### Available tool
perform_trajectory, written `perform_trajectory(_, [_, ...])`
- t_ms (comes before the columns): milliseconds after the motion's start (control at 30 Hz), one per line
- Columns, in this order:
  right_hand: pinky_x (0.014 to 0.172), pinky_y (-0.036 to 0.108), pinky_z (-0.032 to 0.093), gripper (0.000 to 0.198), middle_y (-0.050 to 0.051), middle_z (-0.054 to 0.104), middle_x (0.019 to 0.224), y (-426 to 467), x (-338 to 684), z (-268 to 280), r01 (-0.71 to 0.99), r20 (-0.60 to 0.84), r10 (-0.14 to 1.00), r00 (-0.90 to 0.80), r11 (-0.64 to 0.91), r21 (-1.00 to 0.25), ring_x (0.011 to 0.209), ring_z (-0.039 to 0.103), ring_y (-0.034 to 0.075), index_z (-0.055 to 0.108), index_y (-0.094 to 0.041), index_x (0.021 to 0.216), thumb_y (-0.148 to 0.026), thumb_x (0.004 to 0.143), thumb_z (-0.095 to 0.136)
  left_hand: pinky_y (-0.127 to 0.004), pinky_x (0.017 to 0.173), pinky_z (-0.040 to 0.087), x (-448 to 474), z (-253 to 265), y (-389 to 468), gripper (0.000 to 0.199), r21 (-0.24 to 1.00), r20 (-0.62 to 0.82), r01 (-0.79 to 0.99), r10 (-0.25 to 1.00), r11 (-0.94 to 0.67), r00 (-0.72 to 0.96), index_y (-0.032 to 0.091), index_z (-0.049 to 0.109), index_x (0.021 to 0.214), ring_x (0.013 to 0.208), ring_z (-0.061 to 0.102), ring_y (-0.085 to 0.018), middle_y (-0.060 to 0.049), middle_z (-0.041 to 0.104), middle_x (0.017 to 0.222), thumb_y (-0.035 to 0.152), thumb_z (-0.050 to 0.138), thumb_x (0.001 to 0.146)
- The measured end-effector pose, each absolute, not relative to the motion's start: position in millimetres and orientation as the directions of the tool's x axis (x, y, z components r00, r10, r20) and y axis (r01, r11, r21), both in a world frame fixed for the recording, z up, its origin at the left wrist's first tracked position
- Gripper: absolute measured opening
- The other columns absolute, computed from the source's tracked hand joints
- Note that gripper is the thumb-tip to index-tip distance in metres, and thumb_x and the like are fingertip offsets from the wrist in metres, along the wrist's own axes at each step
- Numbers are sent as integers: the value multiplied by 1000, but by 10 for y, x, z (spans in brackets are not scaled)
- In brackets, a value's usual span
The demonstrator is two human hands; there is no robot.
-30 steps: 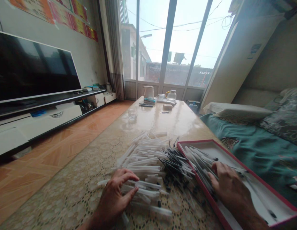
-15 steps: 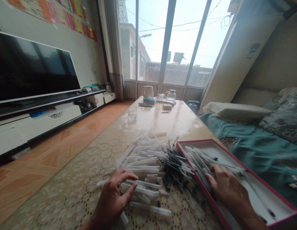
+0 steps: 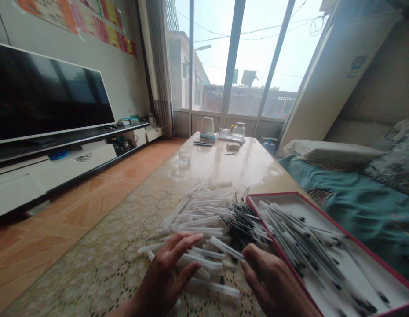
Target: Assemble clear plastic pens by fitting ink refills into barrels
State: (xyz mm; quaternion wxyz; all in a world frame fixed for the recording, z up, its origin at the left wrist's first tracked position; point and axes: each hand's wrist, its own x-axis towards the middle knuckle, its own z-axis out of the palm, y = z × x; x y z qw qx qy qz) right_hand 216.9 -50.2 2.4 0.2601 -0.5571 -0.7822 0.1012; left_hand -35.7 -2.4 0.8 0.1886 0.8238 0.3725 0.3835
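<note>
My right hand pinches one end of a translucent white pen barrel, whose other end points up and left over the table. Just left of it, my left hand is held with thumb and fingers apart above a pile of similar loose barrels; nothing shows between its fingers. Thin dark-tipped pen refills lie heaped between that pile and a shallow white box with a red rim. Inside the box rest several pens with black ends. My right palm hides part of the tabletop.
The long table's patterned cover runs toward the window. A drinking glass, a small box, a light-coloured kettle and a glass jug stand farther back. To the right is a sofa with a teal cover.
My right hand has moved left out of the red-rimmed box and now holds a pen barrel over the table. My left hand has shifted slightly right, staying open.
</note>
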Motion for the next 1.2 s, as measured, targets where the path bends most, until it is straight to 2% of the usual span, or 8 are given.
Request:
perform_trajectory(100, [50, 22, 37, 21, -1, 63, 66, -536, 2027, -74, 781, 290, 886, -362, 458, -424, 55, 60, 14, 46, -23, 74, -27, 94, 42, -33, 81, 51, -339, -5, -42, 36, 450, 515, 451, 637, -771, 574, 27, 59, 119, 90, 64, -23, -5, 71, 101, 30, 67, 84])
perform_trajectory(233, [48, 20, 35, 27, 0, 67, 65, -501, 1974, -172, 712, 304, 820, -485, 572, -407, 54, 62, 13, 48, -22, 73, -31, 96, 38, -29, 65, 46, -298, -8, -68, 7, 237, 502, 449, 504, -861, 702, 21, 64, 90, 68, 60, -19, -2, 68, 72, 22, 58, 90])
perform_trajectory(433, [40, 21, 24, 37, -3, 64, 53, -490, 2005, -386, 716, 274, 783, -558, 621, -319, 40, 55, 9, 49, -21, 71, -39, 99, 33, -28, 56, 41, -259, 58, -112, 24, 60, 424, 403, 389, -913, 818, 20, 61, 80, 56, 58, -16, -1, 65, 65, 32, 48, 96])
perform_trajectory(600, [35, 25, 13, 58, -4, 56, 37, -503, 1945, -471, 747, 409, 739, -535, 640, -178, 26, 43, 7, 48, -21, 61, -49, 101, 17, -30, 47, 34, -255, 50, -192, 30, -18, 318, 436, 408, -900, 856, 19, 56, 69, 49, 59, -17, -1, 65, 60, 29, 47, 96])
perform_trajectory(800, [36, 30, 15, 59, -2, 58, 43, -499, 1965, -153, 734, 492, 615, -616, 675, 74, 30, 50, 10, 50, -22, 64, -38, 105, 11, -25, 44, 33, -306, 60, -227, 41, 368, 294, 490, 598, -791, 746, 21, 58, 67, 43, 53, -15, 0, 64, 56, 28, 32, 99])
perform_trajectory(933, [43, 27, 27, 40, -3, 58, 54, -457, 2344, 15, 820, 471, 701, -536, 565, 92, 43, 56, 13, 49, -23, 71, -27, 104, 26, -21, 48, 36, -449, 175, -32, 53, 721, 71, 522, 797, -457, 600, 20, 56, 61, 51, 51, -14, 3, 53, 54, 36, 23, 100])
perform_trajectory(1033, [46, 23, 33, 33, -2, 57, 58, -420, 2519, 2, 863, 492, 771, -404, 500, -75, 46, 56, 11, 48, -22, 74, -25, 102, 31, -22, 52, 38, -484, 170, 87, 42, 726, 62, 569, 861, -386, 504, 18, 60, 64, 55, 54, -15, 2, 56, 58, 40, 41, 94])
perform_trajectory(1200, [49, 22, 38, 27, 2, 64, 67, -441, 2353, -56, 852, 445, 799, -404, 506, -133, 54, 62, 14, 56, -21, 92, -24, 101, 30, -26, 65, 47, -393, 64, 57, 29, 709, 216, 583, 909, -397, 355, 19, 65, 113, 65, 63, -19, -1, 67, 73, 28, 53, 87])
